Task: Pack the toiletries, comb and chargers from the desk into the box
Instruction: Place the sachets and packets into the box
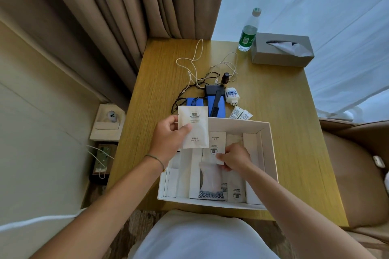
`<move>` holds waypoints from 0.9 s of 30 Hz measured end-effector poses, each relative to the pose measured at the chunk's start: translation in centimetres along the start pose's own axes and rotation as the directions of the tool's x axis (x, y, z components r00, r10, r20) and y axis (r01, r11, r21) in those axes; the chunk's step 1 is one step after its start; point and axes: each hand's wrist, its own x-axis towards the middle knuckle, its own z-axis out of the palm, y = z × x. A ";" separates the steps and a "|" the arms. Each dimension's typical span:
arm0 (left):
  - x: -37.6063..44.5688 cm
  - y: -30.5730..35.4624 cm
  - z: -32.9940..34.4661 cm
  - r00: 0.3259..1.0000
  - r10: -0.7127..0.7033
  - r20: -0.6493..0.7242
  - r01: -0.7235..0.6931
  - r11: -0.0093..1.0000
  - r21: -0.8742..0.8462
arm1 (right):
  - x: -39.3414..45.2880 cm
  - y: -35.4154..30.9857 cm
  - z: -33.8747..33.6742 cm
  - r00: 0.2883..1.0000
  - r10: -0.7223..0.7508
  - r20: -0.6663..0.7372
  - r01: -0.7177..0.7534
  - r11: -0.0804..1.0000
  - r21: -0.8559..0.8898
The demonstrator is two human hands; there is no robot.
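Right hand (pixel 233 159) half-hiding box (pixel 266 132) packet (pixel 216 143)

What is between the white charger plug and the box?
In the head view, two small white sachets lie on the desk between the white charger plug and the box.

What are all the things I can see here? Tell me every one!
white cardboard box: one, near desk edge, holds white packets
white vanity kit sachet: one, held above box
white printed sachet: one, inside box
black comb: one, on blue pouch
blue flat pouches: two, behind box
black charger block: one, with black cables
white plug charger: one, blue pattern
small white sachets: two, behind box
dark small bottle: one, upright
clear water bottle: one, green label, far corner
grey tissue box: one, far corner
wooden desk: one, yellow-brown
left hand: holds vanity sachet
right hand: pinches printed sachet
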 end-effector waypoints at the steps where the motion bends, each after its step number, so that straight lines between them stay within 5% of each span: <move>1: -0.2 -0.3 0.1 1.000 -0.003 0.005 0.003 1.000 0.010 | 0.0 0.0 0.2 0.999 -0.020 -0.033 0.018 0.997 -0.069; 8: -0.7 -1.7 1.2 0.999 -0.035 0.035 0.030 0.992 0.126 | -1.0 -1.0 -0.7 0.963 -0.229 -0.140 0.141 0.877 -0.460; 16: -0.3 -4.2 5.3 0.985 -0.143 0.100 0.103 0.940 0.325 | -4.2 -2.9 -7.8 0.876 -0.332 -0.349 0.231 0.925 -0.302; 27: 2.5 -8.2 11.8 0.978 -0.200 0.057 0.136 0.822 0.553 | -5.6 -2.8 -10.9 0.878 -0.309 -0.366 0.287 0.951 -0.114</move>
